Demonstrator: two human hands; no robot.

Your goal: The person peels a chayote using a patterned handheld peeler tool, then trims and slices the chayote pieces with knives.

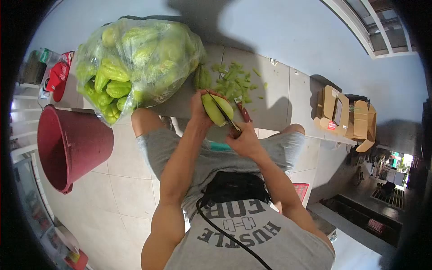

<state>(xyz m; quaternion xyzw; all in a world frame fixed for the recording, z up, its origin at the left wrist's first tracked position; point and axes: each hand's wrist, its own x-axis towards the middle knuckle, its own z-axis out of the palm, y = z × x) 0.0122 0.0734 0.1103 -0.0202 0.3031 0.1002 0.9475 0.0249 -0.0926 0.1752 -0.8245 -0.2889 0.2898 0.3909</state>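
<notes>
My left hand [199,108] is wrapped around a pale green peeled chayote [212,111] above the edge of the tiled ledge. In my right hand [245,140] is a knife [223,111], its dark blade lying across or into the chayote's flesh; how deep it goes I cannot tell. Just beyond my hands, green peelings [234,81] are scattered over the ledge. A second tool with a reddish-brown handle [243,111] rests among them, its far end partly covered. One unpeeled chayote [203,77] sits between the peelings and a large clear plastic bag [157,67] of chayotes.
A dark red bucket [87,148] stands on the floor at left, below the ledge. Open cardboard boxes [344,114] sit at the ledge's right end. A red and white package [58,74] is at far left. The wall [279,27] rises behind the ledge.
</notes>
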